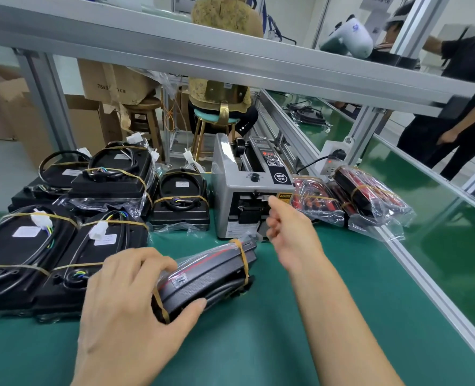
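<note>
The left hand (pixel 127 302) is at about 7 o'clock in the view and it is clamped on a bagged black part (pixel 211 271). Its fingers curl over the upper edge and the thumb presses on the lower edge. This part is near the middle of the view, tilted, with its far end pointing to 2 o'clock. I cannot tell if it touches the green table (pixel 286 344) under it. Two rubber bands (pixel 243 260) go around the part, one near each end. The right hand (pixel 289 232) is at 3 o'clock from the part, apart from it, and it reaches to the front slot of the grey tape machine (pixel 241 185), which stands at 12 o'clock from the part. Its fingers (pixel 272 201) are curled, with thumb and first finger close together at the slot – if they pinch something there, I cannot tell. At 9 to 10 o'clock on the table lie many other black parts (pixel 22 246) with cables, also bound with rubber bands, some in bags. At 3 o'clock from the machine, just beside it, lie red parts in bags (pixel 364 196), and a white power strip (pixel 332 162) is at 2 o'clock from it. Beyond the table, at 12 o'clock, a person sits on a chair (pixel 216 118) – the back is turned to us. Cardboard boxes (pixel 111 82) stand at 11 o'clock.
</note>
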Demonstrator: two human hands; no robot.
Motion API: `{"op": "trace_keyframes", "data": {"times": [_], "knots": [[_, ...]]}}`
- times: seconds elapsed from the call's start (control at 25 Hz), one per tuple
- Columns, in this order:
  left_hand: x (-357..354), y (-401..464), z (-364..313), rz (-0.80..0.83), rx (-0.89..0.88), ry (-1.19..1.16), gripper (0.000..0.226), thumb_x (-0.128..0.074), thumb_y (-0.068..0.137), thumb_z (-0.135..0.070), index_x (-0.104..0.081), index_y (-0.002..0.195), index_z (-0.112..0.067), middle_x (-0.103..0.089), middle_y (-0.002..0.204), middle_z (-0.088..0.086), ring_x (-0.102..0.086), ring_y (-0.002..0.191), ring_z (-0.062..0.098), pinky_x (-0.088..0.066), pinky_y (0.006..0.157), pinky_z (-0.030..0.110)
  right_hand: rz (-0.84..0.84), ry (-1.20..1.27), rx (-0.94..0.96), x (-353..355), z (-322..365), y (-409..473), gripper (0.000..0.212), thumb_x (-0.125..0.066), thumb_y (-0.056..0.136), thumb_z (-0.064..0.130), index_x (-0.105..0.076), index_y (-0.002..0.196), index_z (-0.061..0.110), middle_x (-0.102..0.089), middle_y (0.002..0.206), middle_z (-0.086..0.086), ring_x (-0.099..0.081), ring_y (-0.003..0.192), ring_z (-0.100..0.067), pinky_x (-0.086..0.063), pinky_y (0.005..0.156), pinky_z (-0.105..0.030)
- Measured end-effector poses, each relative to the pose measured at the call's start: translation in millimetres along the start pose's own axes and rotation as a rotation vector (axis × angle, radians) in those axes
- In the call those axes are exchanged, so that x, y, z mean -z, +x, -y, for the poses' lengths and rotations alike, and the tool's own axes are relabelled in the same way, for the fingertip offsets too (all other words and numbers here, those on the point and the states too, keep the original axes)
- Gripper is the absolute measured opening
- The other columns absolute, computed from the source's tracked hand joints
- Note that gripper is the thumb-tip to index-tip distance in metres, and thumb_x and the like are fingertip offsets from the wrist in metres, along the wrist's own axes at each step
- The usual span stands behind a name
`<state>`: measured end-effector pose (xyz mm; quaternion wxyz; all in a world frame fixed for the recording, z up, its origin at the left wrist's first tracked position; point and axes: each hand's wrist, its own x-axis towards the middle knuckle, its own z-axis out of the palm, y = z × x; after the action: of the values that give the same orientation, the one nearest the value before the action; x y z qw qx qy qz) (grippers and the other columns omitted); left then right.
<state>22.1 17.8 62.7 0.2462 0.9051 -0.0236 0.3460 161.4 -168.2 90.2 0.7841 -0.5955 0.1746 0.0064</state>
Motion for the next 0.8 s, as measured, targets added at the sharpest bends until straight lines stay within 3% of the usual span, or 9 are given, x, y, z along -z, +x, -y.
{"op": "trace_keyframes", "data": {"times": [0.12, 0.2, 0.32, 0.48, 0.56, 0.68, 0.8], "knots": [[-0.3, 11.9, -7.9, 0.079, -0.030, 0.077, 0.047, -0.056, 0.062, -0.054, -0.065, 0.086, -0.014, -0.061, 0.094, 0.000, -0.058, 0.092, 0.030, -0.038, 0.082, 0.039, 0.284, -0.042, -0.044, 23.3, -9.2, -35.7, 0.020, -0.064, 0.089, 0.020, -0.069, 0.069, 0.021, -0.063, 0.074, 0.007, -0.055, 0.072, -0.006, -0.042, 0.074, -0.026], [-0.9, 19.3, -18.1, 0.151, -0.023, 0.080, 0.047, -0.062, 0.064, -0.045, -0.065, 0.101, -0.015, -0.062, 0.094, -0.003, -0.061, 0.089, 0.028, -0.040, 0.079, 0.036, 0.368, -0.052, -0.079, 27.7, -20.6, -49.4, 0.023, -0.062, 0.090, 0.016, -0.074, 0.070, 0.019, -0.070, 0.082, 0.005, -0.060, 0.081, -0.008, -0.045, 0.085, -0.032], [-4.1, 29.7, -26.4, 0.305, 0.035, 0.070, 0.071, -0.081, 0.060, -0.028, -0.056, 0.127, -0.022, -0.061, 0.109, -0.006, -0.062, 0.096, 0.025, -0.049, 0.075, 0.037, 0.403, -0.031, -0.072, 24.1, -21.6, -57.5, 0.027, -0.060, 0.091, 0.013, -0.076, 0.070, 0.017, -0.073, 0.085, 0.004, -0.064, 0.081, -0.004, -0.046, 0.090, -0.033], [-14.9, 51.7, -29.9, 0.458, -0.125, 0.126, 0.071, -0.066, 0.076, -0.043, -0.034, 0.139, -0.047, -0.029, 0.146, -0.019, -0.047, 0.121, 0.013, -0.043, 0.092, 0.030, 0.444, -0.074, -0.007, 24.6, -15.0, -63.2, 0.035, -0.058, 0.092, 0.013, -0.078, 0.066, 0.024, -0.073, 0.081, 0.009, -0.066, 0.079, 0.002, -0.051, 0.089, -0.033], [-21.4, 57.5, -30.2, 0.517, -0.151, 0.100, 0.066, -0.062, 0.079, -0.048, -0.032, 0.137, -0.053, -0.027, 0.144, -0.024, -0.040, 0.123, 0.008, -0.038, 0.095, 0.025, 0.399, -0.139, 0.027, 24.7, -12.4, -62.7, 0.029, -0.058, 0.093, 0.014, -0.077, 0.071, 0.019, -0.073, 0.081, 0.011, -0.066, 0.083, 0.000, -0.050, 0.090, -0.032], [-27.9, 55.3, -29.2, 0.515, -0.115, 0.022, 0.066, -0.067, 0.074, -0.046, -0.042, 0.135, -0.049, -0.045, 0.126, -0.025, -0.043, 0.112, 0.007, -0.037, 0.090, 0.022, 0.331, -0.230, 0.095, 23.5, -9.8, -61.0, 0.017, -0.061, 0.091, 0.014, -0.066, 0.075, 0.016, -0.066, 0.089, 0.013, -0.057, 0.089, -0.006, -0.046, 0.091, -0.030], [-32.9, 51.8, -29.3, 0.460, -0.051, -0.003, 0.064, -0.072, 0.069, -0.043, -0.052, 0.129, -0.043, -0.052, 0.118, -0.023, -0.045, 0.109, 0.008, -0.039, 0.088, 0.024, 0.272, -0.267, 0.114, 21.0, -10.5, -61.8, 0.026, -0.064, 0.087, 0.011, -0.064, 0.062, 0.018, -0.063, 0.104, 0.010, -0.058, 0.097, -0.009, -0.045, 0.095, -0.035]]}}
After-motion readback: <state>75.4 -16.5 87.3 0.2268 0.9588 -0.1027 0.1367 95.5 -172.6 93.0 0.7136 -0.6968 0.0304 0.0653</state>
